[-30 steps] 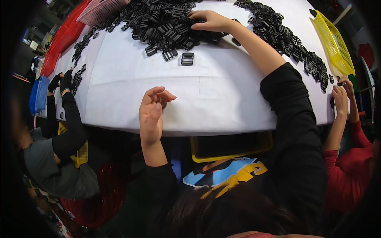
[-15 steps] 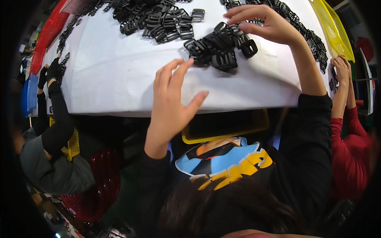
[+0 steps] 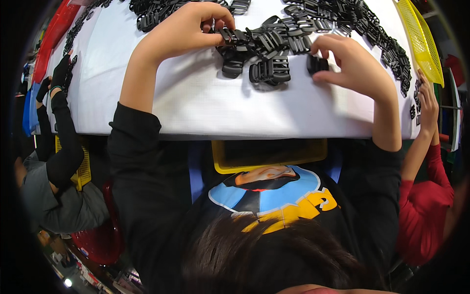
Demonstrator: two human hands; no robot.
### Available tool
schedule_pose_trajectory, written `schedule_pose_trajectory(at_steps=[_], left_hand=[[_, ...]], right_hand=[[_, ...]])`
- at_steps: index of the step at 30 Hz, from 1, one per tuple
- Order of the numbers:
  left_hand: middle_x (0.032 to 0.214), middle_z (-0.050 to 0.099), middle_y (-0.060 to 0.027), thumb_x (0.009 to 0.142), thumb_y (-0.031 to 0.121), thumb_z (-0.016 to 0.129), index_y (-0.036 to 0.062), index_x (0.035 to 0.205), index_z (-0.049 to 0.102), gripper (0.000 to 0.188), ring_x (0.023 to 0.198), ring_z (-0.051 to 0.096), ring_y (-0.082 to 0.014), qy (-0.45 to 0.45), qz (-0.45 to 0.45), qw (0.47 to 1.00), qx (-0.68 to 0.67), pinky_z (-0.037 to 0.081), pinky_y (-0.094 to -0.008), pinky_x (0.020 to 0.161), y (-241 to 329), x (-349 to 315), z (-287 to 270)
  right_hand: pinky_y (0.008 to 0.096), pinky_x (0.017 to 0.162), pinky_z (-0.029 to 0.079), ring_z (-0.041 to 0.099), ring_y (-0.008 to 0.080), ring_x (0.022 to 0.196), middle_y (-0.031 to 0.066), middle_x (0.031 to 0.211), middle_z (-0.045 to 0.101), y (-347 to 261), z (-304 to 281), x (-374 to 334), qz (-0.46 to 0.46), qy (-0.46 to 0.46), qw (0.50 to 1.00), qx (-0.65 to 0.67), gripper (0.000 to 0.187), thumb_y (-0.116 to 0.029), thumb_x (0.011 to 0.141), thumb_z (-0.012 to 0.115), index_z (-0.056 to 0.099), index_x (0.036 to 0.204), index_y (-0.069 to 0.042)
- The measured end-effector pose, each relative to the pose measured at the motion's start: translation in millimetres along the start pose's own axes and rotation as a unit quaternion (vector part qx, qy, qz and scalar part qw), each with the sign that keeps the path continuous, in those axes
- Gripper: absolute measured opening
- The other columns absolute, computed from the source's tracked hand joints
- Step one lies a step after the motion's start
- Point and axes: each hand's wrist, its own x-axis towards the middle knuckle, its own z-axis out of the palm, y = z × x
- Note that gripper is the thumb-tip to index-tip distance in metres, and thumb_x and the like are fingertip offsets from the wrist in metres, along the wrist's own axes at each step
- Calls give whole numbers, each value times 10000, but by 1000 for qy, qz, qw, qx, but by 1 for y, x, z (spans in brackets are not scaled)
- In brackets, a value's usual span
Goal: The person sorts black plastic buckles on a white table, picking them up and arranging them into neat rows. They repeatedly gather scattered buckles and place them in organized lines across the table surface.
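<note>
My left hand [image 3: 183,32] reaches over the near cluster of black plastic buckles [image 3: 269,43]. Its thumb and fingers pinch a black buckle [image 3: 233,36] at the cluster's left side. To the right of the cluster, my right hand [image 3: 351,64] grips another black buckle [image 3: 317,64] between thumb and fingers, close above the white cloth. Nearest to me, a few buckles [image 3: 270,71] lie bunched together between the two hands. How many pieces each hand holds is partly hidden by the fingers.
Larger heaps of buckles [image 3: 350,22] spread across the far side of the white-covered table [image 3: 196,115]. A yellow basket [image 3: 423,44] stands at the right edge, a red tray [image 3: 53,41] at the left. Below the front edge sits a yellow-rimmed bin [image 3: 220,164]. Co-workers' hands work on both sides.
My left hand has moved up and forward onto the cluster and closed on a buckle. My right hand has drawn back toward me with a buckle in it. The cluster has been rearranged.
</note>
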Motion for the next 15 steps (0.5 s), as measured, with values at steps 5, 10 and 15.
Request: schedule_pose_trajectory(at_steps=[5, 10, 15], left_hand=[[731, 537, -47, 680, -58, 596, 13, 866, 617, 200, 657, 493, -135, 94, 119, 987, 59, 390, -240, 588, 3, -16, 8], [712, 544, -56, 637, -109, 602, -19, 856, 625, 238, 609, 486, -146, 124, 170, 973, 91, 365, -235, 518, 25, -25, 2], [661, 537, -60, 530, -31, 679, 42, 778, 614, 267, 531, 489, -198, 125, 292, 937, 143, 354, -291, 471, 56, -30, 22]], right_hand=[[315, 530, 417, 511, 200, 555, 80, 640, 556, -14, -11, -3, 31, -123, 984, 126, 305, -239, 696, 742, 602, 874, -34], [325, 509, 397, 501, 203, 546, 90, 598, 521, 5, -1, 2, 50, 4, 997, 54, 310, -304, 748, 696, 583, 788, -18], [335, 516, 387, 479, 247, 522, 70, 566, 468, -21, 8, -9, 10, -76, 997, -22, 463, -359, 566, 797, 512, 725, -30]])
